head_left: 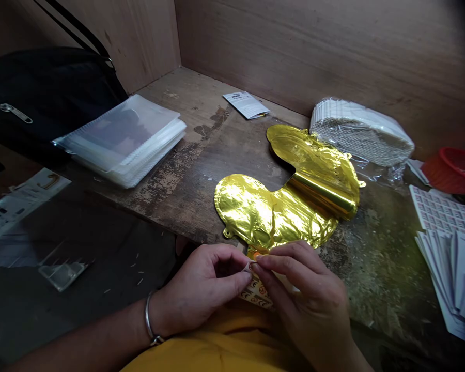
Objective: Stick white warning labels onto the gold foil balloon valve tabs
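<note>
My left hand [201, 289] pinches the edge of a sticker sheet [256, 297] printed with small warning symbols and letters, low in front of my lap. Opposite it, my right hand [306, 287] has its thumb and fingers closed at the same corner of the sheet. A small orange patch shows at the right fingertips; what it is I cannot make out. Just beyond both hands lies a flat gold foil balloon [251, 206] on the wooden table [186, 201], its far part folded over. The balloon's neck reaches down close to my fingers.
A stack of clear plastic sleeves [132, 139] sits at left beside a black bag [54, 103]. Toward the back are a folded leaflet [247, 105] and a wrapped white bundle [360, 132]. At right are a red basket [453, 170], a printed label sheet [445, 212] and loose papers [451, 279].
</note>
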The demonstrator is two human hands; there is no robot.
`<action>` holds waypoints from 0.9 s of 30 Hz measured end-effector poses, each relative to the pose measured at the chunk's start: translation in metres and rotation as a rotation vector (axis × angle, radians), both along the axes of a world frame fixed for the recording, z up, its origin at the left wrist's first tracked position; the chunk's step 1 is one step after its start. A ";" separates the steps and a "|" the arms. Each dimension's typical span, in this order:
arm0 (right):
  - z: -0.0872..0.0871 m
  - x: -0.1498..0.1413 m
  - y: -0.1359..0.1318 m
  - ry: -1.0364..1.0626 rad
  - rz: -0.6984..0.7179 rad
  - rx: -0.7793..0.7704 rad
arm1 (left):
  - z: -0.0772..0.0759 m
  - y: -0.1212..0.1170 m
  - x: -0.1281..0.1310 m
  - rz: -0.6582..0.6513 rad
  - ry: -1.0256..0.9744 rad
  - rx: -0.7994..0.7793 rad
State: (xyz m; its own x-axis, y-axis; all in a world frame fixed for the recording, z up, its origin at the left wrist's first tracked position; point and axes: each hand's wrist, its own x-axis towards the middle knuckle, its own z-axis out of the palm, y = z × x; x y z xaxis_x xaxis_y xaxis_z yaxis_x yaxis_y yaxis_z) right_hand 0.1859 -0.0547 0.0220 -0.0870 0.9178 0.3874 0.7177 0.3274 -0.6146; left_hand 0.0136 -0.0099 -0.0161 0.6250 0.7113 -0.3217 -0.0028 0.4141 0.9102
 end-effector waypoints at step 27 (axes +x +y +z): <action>-0.005 0.004 -0.004 -0.050 0.016 -0.086 | 0.001 0.006 -0.003 -0.045 -0.168 -0.369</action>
